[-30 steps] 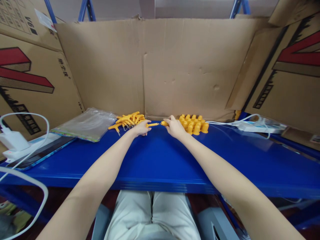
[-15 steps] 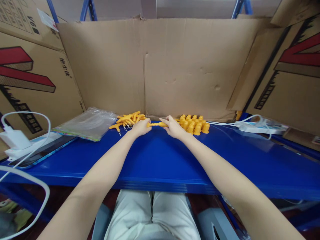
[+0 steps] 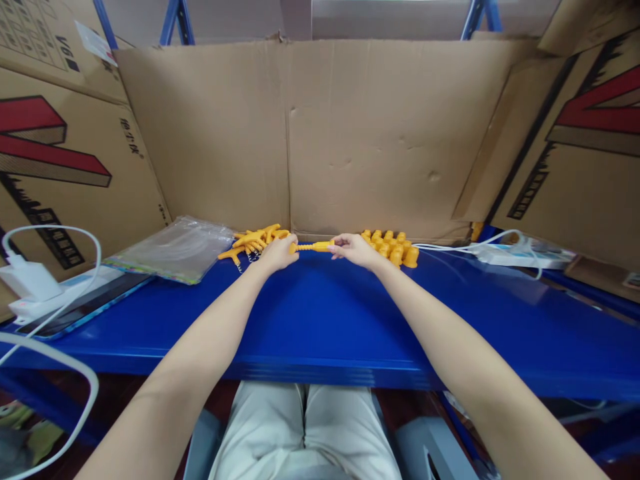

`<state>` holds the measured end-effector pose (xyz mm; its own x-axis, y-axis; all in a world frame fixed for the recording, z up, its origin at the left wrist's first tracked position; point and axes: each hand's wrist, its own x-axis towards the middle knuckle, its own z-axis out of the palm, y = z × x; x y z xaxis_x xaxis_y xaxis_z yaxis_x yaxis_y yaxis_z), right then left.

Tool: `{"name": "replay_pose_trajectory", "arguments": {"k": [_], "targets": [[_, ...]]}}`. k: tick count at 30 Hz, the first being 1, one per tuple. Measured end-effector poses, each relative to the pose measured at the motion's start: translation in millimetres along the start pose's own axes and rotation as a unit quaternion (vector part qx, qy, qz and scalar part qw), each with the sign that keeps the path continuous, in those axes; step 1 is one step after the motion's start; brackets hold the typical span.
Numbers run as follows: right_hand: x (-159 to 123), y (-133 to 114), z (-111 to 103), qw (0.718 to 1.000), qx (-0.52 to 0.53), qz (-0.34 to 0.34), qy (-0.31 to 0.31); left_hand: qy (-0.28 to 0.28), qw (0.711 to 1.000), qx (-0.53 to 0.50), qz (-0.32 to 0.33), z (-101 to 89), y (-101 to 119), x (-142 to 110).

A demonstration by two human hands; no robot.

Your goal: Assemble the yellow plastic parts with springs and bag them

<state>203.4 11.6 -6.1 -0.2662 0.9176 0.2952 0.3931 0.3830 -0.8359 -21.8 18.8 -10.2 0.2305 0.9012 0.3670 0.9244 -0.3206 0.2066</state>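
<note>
I have the yellow twisted piece (image 3: 314, 247) spanning sideways between my 2 hands, over the blue worktop (image 3: 320, 320); whether it touches, I can't tell. My left hand (image 3: 280, 255) has its fingers closed round 1 end, my right hand (image 3: 354, 248) pinches the other, between branched yellow pieces (image 3: 253, 238) and yellow cup-shaped pieces (image 3: 397, 256). I judge this a 2-handed handling step; the next move calls for a steady left grip and light right fingers

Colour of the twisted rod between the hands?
Twisted rod: yellow-orange; shows in the head view.
</note>
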Motion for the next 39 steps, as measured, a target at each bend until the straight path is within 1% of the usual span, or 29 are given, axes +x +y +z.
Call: {"name": "replay_pose_trajectory", "arguments": {"k": [4, 9, 14, 16, 19, 21, 22, 27, 33, 39], "targets": [[-4, -9, 3, 0.998, 0.039, 0.056, -0.006, 0.000, 1.000, -0.009, 0.009, 0.3, -1, -1], [-6, -11, 8, 0.992, 0.073, 0.103, 0.016, 0.001, 1.000, -0.007, 0.011, -0.3, -2, -1], [-6, -10, 8, 0.985, 0.061, 0.161, 0.014, 0.004, 1.000, -0.017, 0.024, 0.5, -3, 0], [-7, -9, 4, 0.985, 0.064, 0.157, -0.007, 0.005, 0.999, -0.021, 0.024, 1.2, -4, 1], [-8, -5, -4, 0.988, 0.094, 0.105, -0.057, 0.007, 1.000, -0.026, 0.015, 1.3, -4, 2], [-9, -4, -8, 0.990, 0.102, 0.073, -0.066, 0.006, 1.000, -0.026, 0.010, 0.4, -3, 2], [-9, -4, -9, 0.990, 0.102, 0.068, -0.065, 0.007, 1.000, -0.023, 0.008, -0.3, -2, 2], [-12, -8, -6, 0.985, 0.118, 0.094, -0.084, 0.006, 1.000, -0.016, 0.018, -3.5, 1, -1], [-11, -8, 1, 0.979, 0.145, 0.122, -0.071, 0.005, 0.999, -0.010, 0.030, -4.0, -1, -2], [-9, -6, 0, 0.979, 0.144, 0.128, -0.067, 0.015, 0.999, -0.001, 0.037, -4.1, -1, -1]]}}
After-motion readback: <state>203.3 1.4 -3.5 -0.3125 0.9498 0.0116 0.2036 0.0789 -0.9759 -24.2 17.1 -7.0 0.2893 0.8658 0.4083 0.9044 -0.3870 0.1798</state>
